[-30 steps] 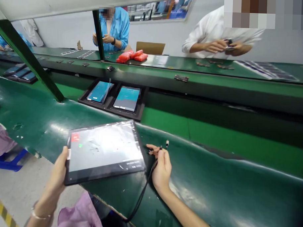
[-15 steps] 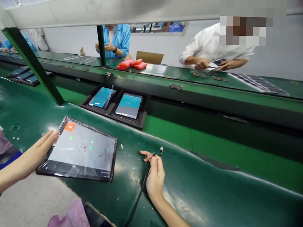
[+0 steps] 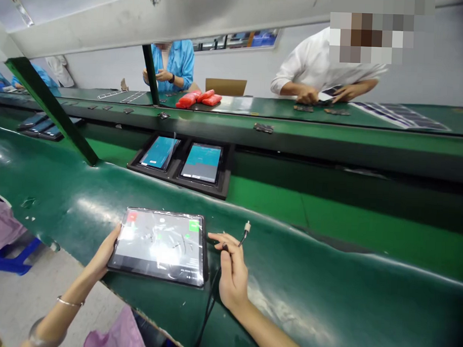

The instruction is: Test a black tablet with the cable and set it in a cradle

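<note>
A tablet (image 3: 168, 247) with clear film over its lit screen is held by its left edge in my left hand (image 3: 106, 252); red and green patches show at its top corners. The fingers behind it are hidden. Close to the tablet's right edge, my right hand (image 3: 232, 275) is closed on a thin black cable (image 3: 207, 307). One pale-tipped plug (image 3: 247, 227) sticks up past the fingers, and a dark cable end shows between thumb and fingers. The fingertips point toward the tablet, a small gap away from it.
Beyond the bench edge, a black foam tray (image 3: 178, 184) holds two lit tablets on the green conveyor (image 3: 268, 205). A green post (image 3: 53, 111) slants down at left. Red packets (image 3: 198, 99) lie on the far bench, where co-workers in blue and white handle parts.
My left hand has moved the tablet right, close to my right hand, and turned it more level. A green patch now shows at its top right corner. The right hand keeps the cable.
</note>
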A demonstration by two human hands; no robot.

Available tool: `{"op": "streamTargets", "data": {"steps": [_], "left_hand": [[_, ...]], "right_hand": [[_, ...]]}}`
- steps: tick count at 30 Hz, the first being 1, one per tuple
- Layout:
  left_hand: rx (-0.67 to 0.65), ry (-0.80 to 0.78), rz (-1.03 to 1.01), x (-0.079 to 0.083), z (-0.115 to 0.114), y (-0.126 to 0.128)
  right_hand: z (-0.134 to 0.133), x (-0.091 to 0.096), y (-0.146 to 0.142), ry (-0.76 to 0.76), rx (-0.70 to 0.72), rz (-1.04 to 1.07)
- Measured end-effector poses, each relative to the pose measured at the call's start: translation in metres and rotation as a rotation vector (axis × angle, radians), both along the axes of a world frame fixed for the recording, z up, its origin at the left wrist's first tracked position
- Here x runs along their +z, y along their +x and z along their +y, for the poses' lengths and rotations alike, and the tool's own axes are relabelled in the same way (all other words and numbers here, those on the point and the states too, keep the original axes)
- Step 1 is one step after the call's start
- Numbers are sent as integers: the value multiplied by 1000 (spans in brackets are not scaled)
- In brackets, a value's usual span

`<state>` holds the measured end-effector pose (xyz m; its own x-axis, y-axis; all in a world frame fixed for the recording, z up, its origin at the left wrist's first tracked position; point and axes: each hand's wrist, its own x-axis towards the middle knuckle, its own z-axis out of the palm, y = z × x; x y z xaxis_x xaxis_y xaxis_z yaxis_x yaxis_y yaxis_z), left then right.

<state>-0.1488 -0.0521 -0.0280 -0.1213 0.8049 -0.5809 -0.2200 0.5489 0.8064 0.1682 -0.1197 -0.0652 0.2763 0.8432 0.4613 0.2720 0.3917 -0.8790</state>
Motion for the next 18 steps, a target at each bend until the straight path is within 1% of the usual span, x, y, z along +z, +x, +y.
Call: {"op": "streamTargets", "data": {"steps": [3, 6, 11, 14, 16, 18], "left_hand": [[8, -16, -6, -11, -9, -1], [12, -11, -14, -14, -14, -4], [4, 39, -15, -18, -14, -7], [-8, 67, 29, -25, -14, -8], [-39, 82, 84, -30, -14, -9], [-113, 104, 155, -32, -13, -13]], "right_hand": [[-1, -1, 1, 41, 52, -63], [-2, -2, 1, 60, 74, -101], [-3, -1, -1, 75, 82, -137], [-4, 0, -1, 80, 86, -150], [-4, 0, -1, 76, 88, -155], [-3, -1, -1, 68, 88, -157]]}}
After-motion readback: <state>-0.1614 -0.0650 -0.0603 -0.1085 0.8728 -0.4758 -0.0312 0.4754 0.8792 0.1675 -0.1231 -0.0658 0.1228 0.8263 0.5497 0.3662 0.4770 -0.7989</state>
